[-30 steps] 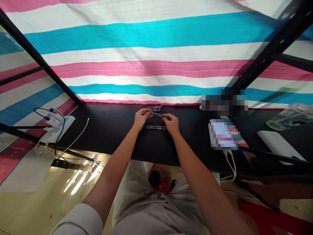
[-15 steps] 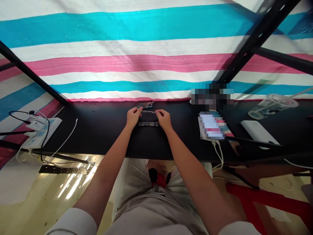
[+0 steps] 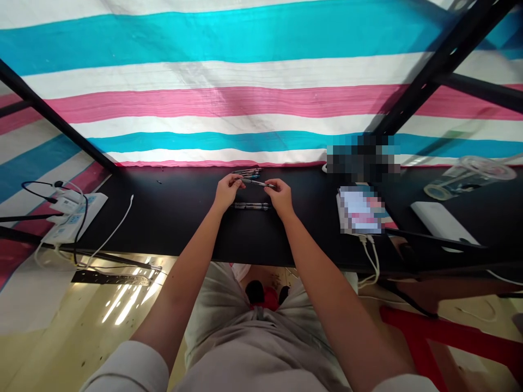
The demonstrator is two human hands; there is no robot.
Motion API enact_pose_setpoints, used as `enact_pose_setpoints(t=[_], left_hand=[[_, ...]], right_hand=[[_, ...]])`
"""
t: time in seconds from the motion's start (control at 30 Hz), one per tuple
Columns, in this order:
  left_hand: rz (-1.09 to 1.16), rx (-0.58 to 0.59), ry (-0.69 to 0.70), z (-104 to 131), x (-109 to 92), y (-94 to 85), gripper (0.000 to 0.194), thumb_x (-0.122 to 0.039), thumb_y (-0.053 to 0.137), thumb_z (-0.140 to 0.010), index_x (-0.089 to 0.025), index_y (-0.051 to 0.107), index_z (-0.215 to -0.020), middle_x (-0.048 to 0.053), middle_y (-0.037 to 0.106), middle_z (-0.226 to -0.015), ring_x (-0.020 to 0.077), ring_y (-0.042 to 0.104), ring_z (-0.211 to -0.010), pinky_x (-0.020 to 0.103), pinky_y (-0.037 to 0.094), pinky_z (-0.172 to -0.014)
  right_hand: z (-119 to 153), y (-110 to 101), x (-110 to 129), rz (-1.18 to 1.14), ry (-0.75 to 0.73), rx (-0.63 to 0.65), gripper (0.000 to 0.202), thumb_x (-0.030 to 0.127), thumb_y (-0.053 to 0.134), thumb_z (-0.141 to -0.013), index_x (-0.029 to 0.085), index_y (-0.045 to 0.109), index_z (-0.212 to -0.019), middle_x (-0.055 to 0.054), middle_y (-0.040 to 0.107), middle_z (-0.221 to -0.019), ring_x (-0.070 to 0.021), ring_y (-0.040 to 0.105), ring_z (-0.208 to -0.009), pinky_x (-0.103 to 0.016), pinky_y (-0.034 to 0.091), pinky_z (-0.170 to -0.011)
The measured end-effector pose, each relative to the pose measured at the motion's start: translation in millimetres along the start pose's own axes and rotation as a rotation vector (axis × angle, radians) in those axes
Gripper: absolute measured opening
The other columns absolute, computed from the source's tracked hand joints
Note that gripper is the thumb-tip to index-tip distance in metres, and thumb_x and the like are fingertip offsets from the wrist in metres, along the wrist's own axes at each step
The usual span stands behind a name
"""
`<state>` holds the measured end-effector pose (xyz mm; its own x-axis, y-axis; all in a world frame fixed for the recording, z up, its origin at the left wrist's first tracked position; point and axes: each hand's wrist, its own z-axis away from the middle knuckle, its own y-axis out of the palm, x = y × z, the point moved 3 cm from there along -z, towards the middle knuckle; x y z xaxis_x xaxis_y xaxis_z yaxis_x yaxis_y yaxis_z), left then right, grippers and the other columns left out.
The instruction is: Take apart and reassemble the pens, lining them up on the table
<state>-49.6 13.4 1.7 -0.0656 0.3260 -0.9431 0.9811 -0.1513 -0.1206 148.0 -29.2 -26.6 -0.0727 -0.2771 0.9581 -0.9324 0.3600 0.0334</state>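
Note:
Between my two hands a slim pen point(image 3: 255, 182) is held above the black table. My left hand point(image 3: 227, 191) pinches its left end, and my right hand point(image 3: 280, 195) has its fingers closed on the right end. Just behind them lies a small bunch of pens point(image 3: 250, 172), partly covered by my left hand. Nearer to me, below the held pen, a few pens point(image 3: 251, 206) rest side by side on the tabletop, their left ends close to my left wrist.
A white power strip point(image 3: 77, 218) with plugs and cables sits at the left. To the right are a phone point(image 3: 362, 211) with white cables, a white power bank point(image 3: 443, 224) and a clear plastic cup point(image 3: 469, 177). Black metal posts point(image 3: 433, 71) frame the table; a red stool point(image 3: 449, 337) stands below.
The pen has tilted, its right end now lower than its left. My hands have moved slightly apart. The whole view has shifted a little to the right.

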Motion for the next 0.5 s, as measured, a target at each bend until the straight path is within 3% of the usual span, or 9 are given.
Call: enact_pose_setpoints(t=[0.17,0.33,0.5], left_hand=[[-0.007,-0.018,-0.028,0.5,3.9,1.2,0.031,-0.046,0.064,-0.087,-0.016,0.066,-0.078,0.004,0.069,-0.069,0.0155,0.066,-0.066,0.029,0.054,-0.069],[0.095,-0.021,-0.016,1.1,-0.9,2.2,0.029,-0.037,0.071,-0.083,-0.016,0.069,-0.101,0.005,0.072,-0.078,0.0199,0.072,-0.077,0.034,0.058,-0.077],[0.133,-0.013,-0.032,2.9,-5.4,4.0,0.023,-0.034,0.073,-0.082,-0.015,0.067,-0.094,0.006,0.072,-0.076,0.0207,0.073,-0.077,0.037,0.059,-0.079]], right_hand=[[0.7,-0.7,-0.9,0.046,0.009,0.0,0.025,0.027,0.065,-0.063,0.017,0.069,-0.086,-0.003,0.066,-0.081,-0.0179,0.059,-0.074,-0.033,0.05,-0.074],[3.8,1.4,2.0,0.176,-0.058,0.034,0.024,0.029,0.064,-0.069,0.018,0.074,-0.088,-0.006,0.068,-0.089,-0.0193,0.061,-0.077,-0.035,0.051,-0.076],[3.4,3.5,-0.2,0.153,-0.035,0.046,0.022,0.03,0.062,-0.073,0.019,0.073,-0.089,-0.004,0.07,-0.082,-0.0202,0.062,-0.074,-0.034,0.05,-0.074]])
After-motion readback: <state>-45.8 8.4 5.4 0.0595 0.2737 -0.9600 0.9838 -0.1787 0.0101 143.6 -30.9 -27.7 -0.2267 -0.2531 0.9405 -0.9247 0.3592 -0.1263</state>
